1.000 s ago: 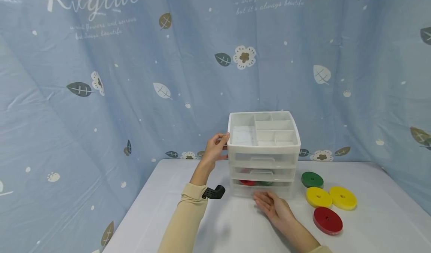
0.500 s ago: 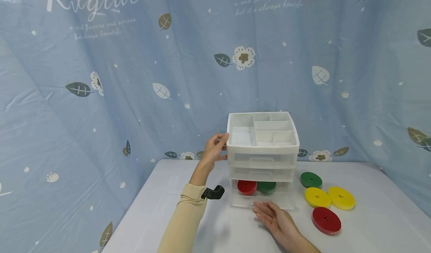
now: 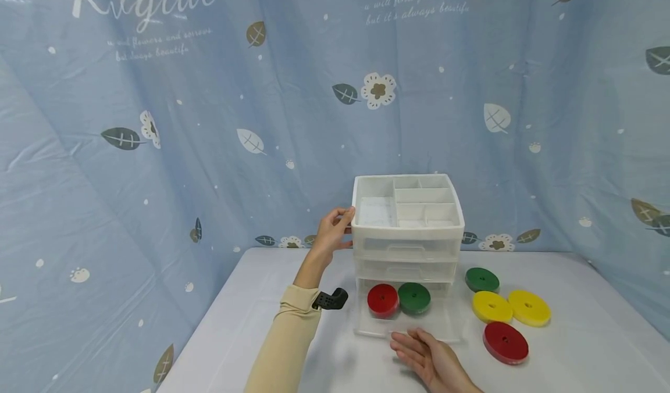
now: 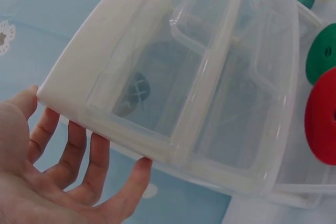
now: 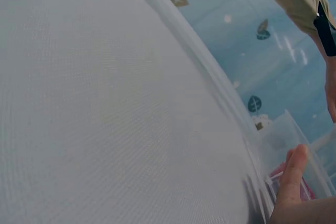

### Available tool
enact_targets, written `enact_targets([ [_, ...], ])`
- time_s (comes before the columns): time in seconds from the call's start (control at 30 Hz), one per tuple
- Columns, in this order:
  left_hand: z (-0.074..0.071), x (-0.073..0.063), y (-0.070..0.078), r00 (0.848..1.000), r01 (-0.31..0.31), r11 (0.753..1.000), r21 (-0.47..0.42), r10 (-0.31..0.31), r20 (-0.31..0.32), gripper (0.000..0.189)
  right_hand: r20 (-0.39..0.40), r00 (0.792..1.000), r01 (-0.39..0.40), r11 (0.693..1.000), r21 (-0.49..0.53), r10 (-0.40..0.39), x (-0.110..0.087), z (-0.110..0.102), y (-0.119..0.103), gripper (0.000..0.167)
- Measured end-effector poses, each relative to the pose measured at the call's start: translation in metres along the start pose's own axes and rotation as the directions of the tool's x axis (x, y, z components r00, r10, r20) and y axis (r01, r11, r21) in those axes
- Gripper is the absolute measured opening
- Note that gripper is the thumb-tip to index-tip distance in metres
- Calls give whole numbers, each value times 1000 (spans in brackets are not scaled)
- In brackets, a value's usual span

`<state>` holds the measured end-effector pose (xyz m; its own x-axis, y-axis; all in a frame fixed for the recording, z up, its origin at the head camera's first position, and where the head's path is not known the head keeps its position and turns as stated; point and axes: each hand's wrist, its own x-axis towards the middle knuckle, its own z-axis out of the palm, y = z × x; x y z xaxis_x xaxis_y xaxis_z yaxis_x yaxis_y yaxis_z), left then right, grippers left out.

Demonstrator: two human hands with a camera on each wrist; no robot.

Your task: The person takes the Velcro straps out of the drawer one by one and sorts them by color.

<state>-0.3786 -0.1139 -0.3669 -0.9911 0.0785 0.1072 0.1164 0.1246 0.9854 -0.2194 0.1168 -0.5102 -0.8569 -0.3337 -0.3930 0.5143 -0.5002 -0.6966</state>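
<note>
A white plastic drawer organizer stands on the table. My left hand touches its left side with the fingertips spread, and in the left wrist view the thumb is at the corner of the upper rim. The clear bottom drawer is pulled out. Inside lie a red disc and a green disc, side by side, each with a small central hole. My right hand is at the drawer's front edge, its fingertips hooked at the middle; the exact contact is partly hidden.
On the table right of the organizer lie a second green disc, two yellow discs and a dark red disc. The organizer's top tray has several compartments. A blue patterned curtain hangs behind the table.
The bottom drawer has slid out toward me along with my right hand, bringing the red and green discs into full view. My left hand has stayed at the organizer's side.
</note>
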Motion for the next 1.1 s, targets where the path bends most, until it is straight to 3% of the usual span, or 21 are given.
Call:
enact_targets([
  [0.87, 0, 0, -1, 1000, 1, 1000, 0, -1, -4, 45, -21, 1000, 1, 1000, -6, -1, -1, -1, 5, 54],
  [1.0, 0, 1, -1, 1000, 8, 1000, 2, -8, -7, 46, 13, 1000, -25, 998, -62, 26, -1, -2, 3, 64],
  [1.1, 0, 1, -2, 1000, 10, 1000, 3, -10, -6, 47, 55, 996, -56, 985, -162, 66, -1, -3, 1, 71],
])
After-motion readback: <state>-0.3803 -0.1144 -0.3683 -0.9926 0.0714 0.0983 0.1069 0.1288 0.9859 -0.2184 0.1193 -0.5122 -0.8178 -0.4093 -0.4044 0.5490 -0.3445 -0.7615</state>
